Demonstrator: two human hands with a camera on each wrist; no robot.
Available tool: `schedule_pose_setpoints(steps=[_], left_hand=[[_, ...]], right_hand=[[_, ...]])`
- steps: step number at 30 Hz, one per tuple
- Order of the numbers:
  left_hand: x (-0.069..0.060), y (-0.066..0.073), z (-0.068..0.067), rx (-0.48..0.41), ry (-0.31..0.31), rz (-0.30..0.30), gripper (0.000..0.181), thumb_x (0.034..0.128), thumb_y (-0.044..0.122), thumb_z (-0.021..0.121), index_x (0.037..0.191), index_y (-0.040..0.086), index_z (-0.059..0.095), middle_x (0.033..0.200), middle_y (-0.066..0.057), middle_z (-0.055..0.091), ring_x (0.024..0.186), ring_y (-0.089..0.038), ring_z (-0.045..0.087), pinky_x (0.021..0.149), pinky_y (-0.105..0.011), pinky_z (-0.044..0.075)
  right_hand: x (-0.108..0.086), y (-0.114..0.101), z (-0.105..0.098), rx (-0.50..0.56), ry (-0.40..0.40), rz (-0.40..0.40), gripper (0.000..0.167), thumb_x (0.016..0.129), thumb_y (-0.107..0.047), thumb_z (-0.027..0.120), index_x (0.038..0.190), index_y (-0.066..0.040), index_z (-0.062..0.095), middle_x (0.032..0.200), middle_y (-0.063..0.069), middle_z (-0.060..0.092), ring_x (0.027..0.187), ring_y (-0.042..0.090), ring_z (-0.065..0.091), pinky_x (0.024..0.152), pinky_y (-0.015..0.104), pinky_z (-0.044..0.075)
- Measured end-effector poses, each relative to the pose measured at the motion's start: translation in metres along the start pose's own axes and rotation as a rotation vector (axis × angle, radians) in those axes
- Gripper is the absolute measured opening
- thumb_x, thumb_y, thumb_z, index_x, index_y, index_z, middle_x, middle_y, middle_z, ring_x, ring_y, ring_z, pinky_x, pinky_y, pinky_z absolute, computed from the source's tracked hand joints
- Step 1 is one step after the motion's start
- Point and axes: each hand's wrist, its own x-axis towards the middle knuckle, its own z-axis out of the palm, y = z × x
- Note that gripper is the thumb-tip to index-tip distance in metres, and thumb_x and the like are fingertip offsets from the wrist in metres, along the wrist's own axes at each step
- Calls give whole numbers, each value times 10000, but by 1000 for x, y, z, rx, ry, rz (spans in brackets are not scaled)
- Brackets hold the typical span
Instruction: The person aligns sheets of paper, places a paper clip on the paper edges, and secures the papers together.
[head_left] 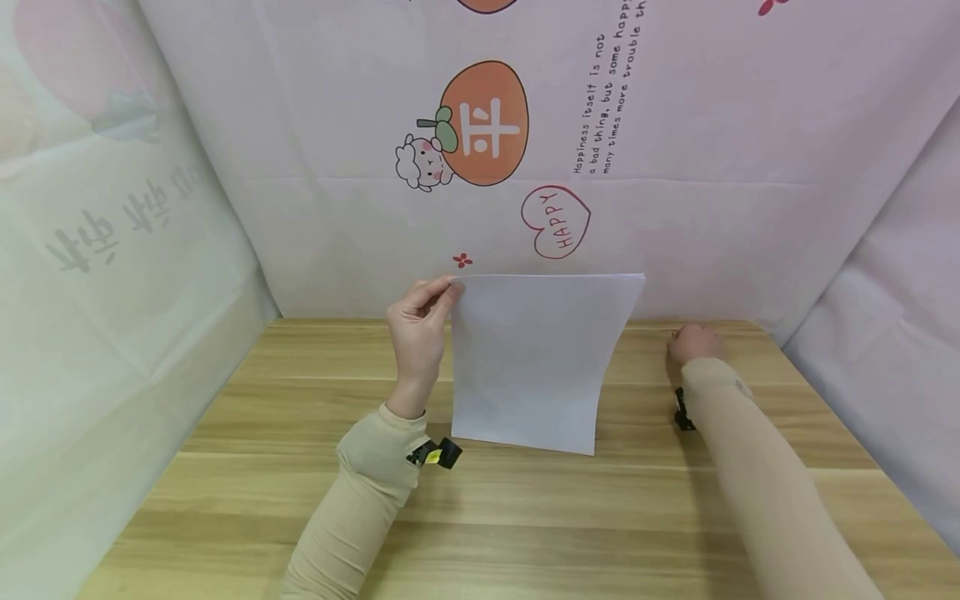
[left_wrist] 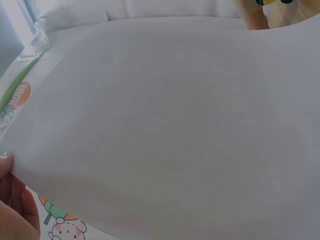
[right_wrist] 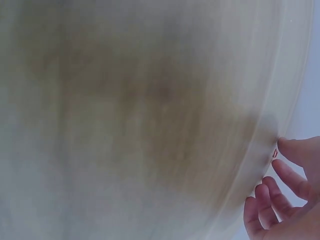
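Paper held by one corner: where the grip is weakest

A pale printed cloth (head_left: 337, 150) rises behind the far edge of the wooden table (head_left: 525, 533). The white paper (head_left: 525, 367) stands roughly upright over the middle of the surface's far half, its lower edge low above or on the wood; which cannot be told. A doubled line at its upper right corner suggests more than one sheet. The left hand (head_left: 420, 329) pinches the upper left corner between thumb and fingers. The right hand (head_left: 693, 343) lies near the surface's far right corner, fingers curved, a small red mark (right_wrist: 274, 153) between thumb and forefinger tips; whether they grip it, or whether it is an object or print, cannot be told.

Likely faults: with a single pinched corner, the unsupported right side may sag or swing; if there are several sheets, they may slide out of line. Too firm a pinch could crease the corner. If the red mark is a loose item, a fumble could push it off the far edge.
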Motion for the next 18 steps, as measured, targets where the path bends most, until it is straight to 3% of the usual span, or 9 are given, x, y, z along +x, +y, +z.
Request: schedule_pose_setpoints(steps=[2, 6, 11, 18], left_hand=[[0, 0, 0, 0, -2, -1, 173, 820, 37, 718, 938, -89, 710, 762, 145, 664, 687, -60, 535, 610, -161, 425], [0, 0, 2, -4, -3, -10, 176, 820, 39, 719, 940, -89, 709, 753, 142, 658, 671, -66, 521, 595, -160, 413], [0, 1, 4, -19, -2, -15, 178, 815, 27, 720, 935, -103, 702, 746, 138, 654, 671, -63, 518, 597, -161, 409], [0, 1, 6, -11, -5, -11, 173, 815, 23, 718, 932, -103, 701, 739, 141, 653, 661, -58, 510, 594, -160, 405]], right_hand=[[2, -2, 1, -22, 5, 14, 388, 955, -245, 432, 842, 69, 629, 1012, 330, 598, 926, 470, 555, 807, 567, 458], [6, -9, 4, -61, 0, 73, 399, 955, -210, 412, 945, 156, 572, 1031, 384, 558, 950, 491, 541, 837, 573, 448], [11, -11, 8, -49, 11, 91, 430, 931, -137, 417, 1129, 245, 441, 1121, 454, 466, 1075, 565, 426, 962, 629, 338], [11, -8, 8, -4, 28, 89, 315, 914, -102, 456, 1007, 188, 532, 1082, 411, 510, 1048, 542, 449, 962, 615, 352]])
